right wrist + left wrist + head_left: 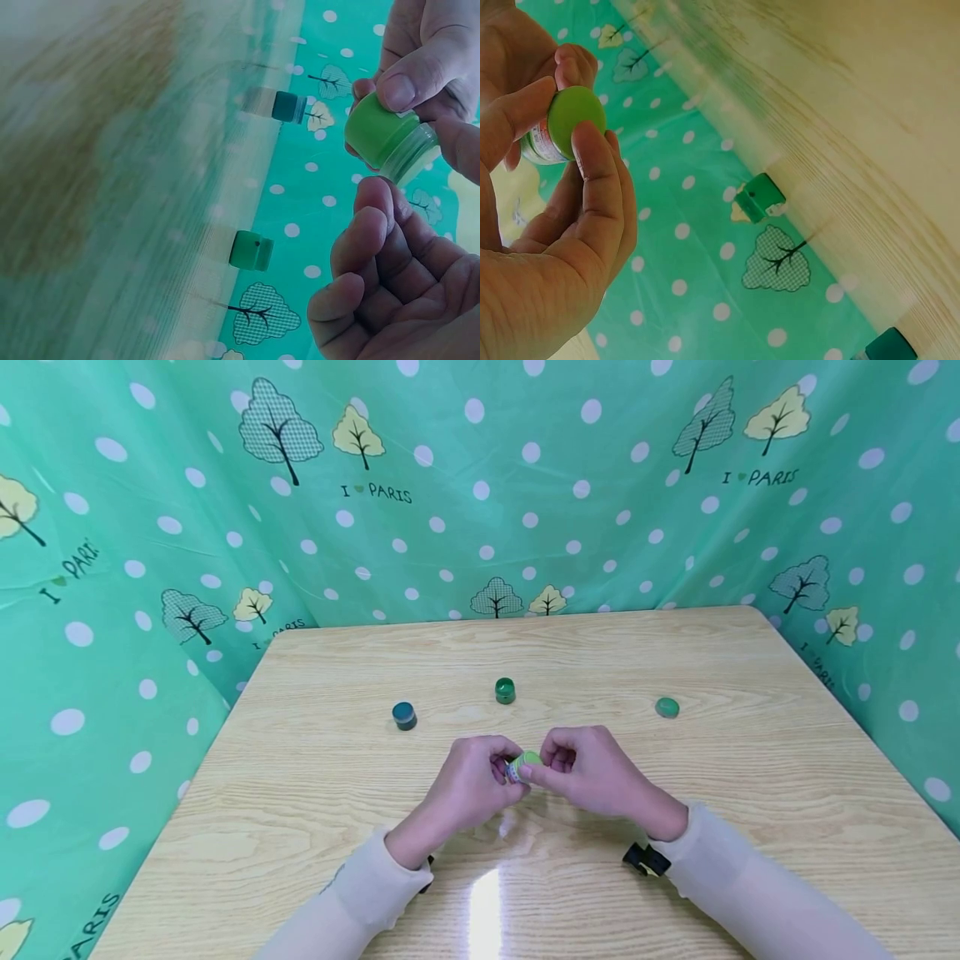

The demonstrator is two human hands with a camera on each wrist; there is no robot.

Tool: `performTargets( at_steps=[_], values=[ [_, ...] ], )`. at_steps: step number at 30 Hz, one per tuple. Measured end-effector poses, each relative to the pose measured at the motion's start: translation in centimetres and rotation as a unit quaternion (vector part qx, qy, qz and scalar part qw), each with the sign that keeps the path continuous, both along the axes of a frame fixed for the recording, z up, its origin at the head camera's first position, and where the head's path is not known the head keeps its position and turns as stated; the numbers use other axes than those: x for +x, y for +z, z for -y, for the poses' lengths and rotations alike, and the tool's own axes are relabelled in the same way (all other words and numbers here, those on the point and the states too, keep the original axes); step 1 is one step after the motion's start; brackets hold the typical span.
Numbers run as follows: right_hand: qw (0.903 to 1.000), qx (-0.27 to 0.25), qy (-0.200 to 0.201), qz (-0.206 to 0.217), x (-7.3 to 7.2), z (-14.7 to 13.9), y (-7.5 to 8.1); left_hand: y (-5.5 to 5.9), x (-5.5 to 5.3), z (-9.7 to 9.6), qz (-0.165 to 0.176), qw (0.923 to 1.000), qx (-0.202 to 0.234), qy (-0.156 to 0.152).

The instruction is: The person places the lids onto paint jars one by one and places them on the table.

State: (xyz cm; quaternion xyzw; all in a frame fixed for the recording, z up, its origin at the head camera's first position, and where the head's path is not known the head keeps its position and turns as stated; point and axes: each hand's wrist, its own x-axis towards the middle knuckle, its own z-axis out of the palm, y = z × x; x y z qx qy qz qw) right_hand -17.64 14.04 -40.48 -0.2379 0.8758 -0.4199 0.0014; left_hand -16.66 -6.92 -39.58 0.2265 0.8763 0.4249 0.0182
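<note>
Progress is judged early: a small jar (pixel 517 769) is held above the bench (pixel 750 793), left hand (pixel 468 781) gripping its body, right hand (pixel 592 772) pinching the light-green cap (pixel 373 129), which is still seated.

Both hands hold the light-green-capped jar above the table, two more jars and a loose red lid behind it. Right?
Not quite: the loose lid is green, not red; the head view shows it. Both hands, left and right, do hold the light-green-capped jar above the table, with two more jars behind.
</note>
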Motion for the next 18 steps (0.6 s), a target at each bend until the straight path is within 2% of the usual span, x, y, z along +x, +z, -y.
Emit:
performTargets(
  at_steps=[10, 18],
  values=[
    [0.9999, 0.013, -0.008, -0.003, -0.03, -0.10, 0.09, -0.12, -0.03, 0.01, -0.004, 1.0000, 0.002, 0.000],
    [0.9990, -0.017, 0.036, -0.022, -0.09, -0.47, 0.32, -0.09, -0.04, 0.03, 0.000, 1.0000, 0.005, 0.003]
  ],
)
